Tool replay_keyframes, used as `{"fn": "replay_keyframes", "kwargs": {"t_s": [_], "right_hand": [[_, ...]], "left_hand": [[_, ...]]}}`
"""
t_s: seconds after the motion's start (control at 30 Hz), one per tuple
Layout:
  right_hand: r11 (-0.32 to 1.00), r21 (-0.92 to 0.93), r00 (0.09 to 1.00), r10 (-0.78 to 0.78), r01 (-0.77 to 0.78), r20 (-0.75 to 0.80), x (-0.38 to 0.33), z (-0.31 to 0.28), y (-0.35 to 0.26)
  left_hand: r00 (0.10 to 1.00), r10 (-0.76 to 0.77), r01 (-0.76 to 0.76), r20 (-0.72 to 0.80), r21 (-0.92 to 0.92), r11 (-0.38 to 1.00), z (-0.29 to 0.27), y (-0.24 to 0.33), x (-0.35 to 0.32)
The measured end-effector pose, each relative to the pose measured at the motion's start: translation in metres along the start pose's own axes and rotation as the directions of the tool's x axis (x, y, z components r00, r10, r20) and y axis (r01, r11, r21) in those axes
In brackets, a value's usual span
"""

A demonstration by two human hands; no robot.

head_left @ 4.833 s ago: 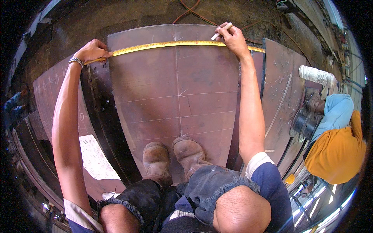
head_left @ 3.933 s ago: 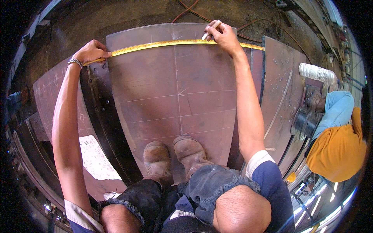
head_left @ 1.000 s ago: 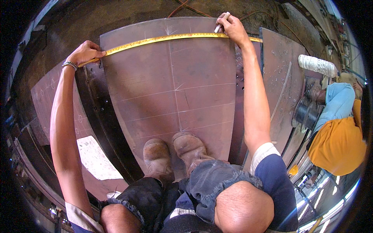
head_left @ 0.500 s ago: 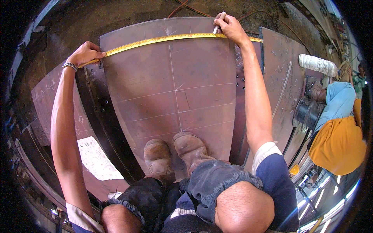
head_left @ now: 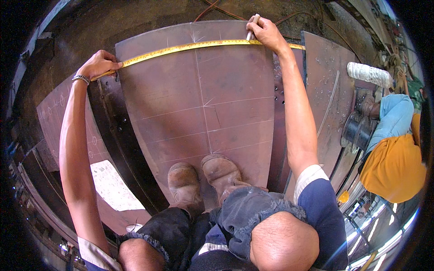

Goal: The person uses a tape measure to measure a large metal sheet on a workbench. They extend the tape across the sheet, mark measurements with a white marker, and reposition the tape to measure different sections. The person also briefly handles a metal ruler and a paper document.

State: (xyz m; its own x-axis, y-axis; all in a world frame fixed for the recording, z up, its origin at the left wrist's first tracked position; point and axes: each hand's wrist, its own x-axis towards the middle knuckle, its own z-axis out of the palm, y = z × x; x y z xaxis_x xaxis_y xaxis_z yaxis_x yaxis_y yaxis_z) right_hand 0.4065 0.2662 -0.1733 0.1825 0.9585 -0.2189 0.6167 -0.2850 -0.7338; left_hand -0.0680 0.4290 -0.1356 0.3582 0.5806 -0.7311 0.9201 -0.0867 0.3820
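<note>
A yellow tape measure point(head_left: 181, 47) stretches across the far part of a reddish-brown steel plate point(head_left: 181, 90) scribed with thin white lines. Pinching the tape at the plate's left edge is my left hand point(head_left: 98, 64), with a chain bracelet on its wrist. My right hand point(head_left: 266, 34) is closed on a whitish marking stick point(head_left: 253, 26), probably chalk, whose lower end meets the tape near the plate's far right corner. Beyond that hand, the tape runs on past the plate's right edge. My boots point(head_left: 219, 170) stand on the near part of the plate.
At the right, a person in an orange top point(head_left: 393, 167) and light blue trousers sits beside a dark spool point(head_left: 357, 128). A white roll point(head_left: 370, 75) lies near another steel plate point(head_left: 327, 77). On the left, a white sheet point(head_left: 113, 185) rests on marked steel. Cables point(head_left: 217, 7) cross the far floor.
My right hand and the marking stick have shifted very slightly to the left along the tape. My left hand stays at the plate's left edge.
</note>
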Motion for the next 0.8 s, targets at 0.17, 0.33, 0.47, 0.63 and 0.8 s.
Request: {"fn": "replay_keyframes", "kwargs": {"t_s": [0.17, 0.33, 0.47, 0.63, 0.8], "right_hand": [[1.000, -0.001, 1.000, 0.016, -0.016, -0.014, -0.002, -0.001, -0.002], [0.998, 0.023, 0.999, 0.050, -0.050, 0.004, 0.000, -0.001, 0.003], [0.999, 0.028, 0.999, 0.040, -0.040, 0.003, 0.003, 0.001, 0.006], [0.999, 0.017, 0.999, 0.034, -0.034, -0.010, 0.001, 0.001, 0.003], [0.999, -0.035, 0.999, 0.021, -0.022, -0.038, -0.004, -0.001, -0.006]], "left_hand": [[1.000, -0.005, 0.005, 0.012, 0.011, 1.000, -0.002, 0.003, -0.001], [1.000, -0.011, 0.011, -0.011, 0.050, 0.999, -0.001, 0.004, -0.001], [1.000, 0.003, -0.003, 0.001, 0.052, 0.999, -0.002, 0.001, -0.002], [1.000, -0.021, 0.022, -0.016, 0.079, 0.997, -0.002, 0.007, -0.004], [1.000, -0.005, 0.005, -0.013, 0.061, 0.998, -0.002, 0.004, -0.004]]}}
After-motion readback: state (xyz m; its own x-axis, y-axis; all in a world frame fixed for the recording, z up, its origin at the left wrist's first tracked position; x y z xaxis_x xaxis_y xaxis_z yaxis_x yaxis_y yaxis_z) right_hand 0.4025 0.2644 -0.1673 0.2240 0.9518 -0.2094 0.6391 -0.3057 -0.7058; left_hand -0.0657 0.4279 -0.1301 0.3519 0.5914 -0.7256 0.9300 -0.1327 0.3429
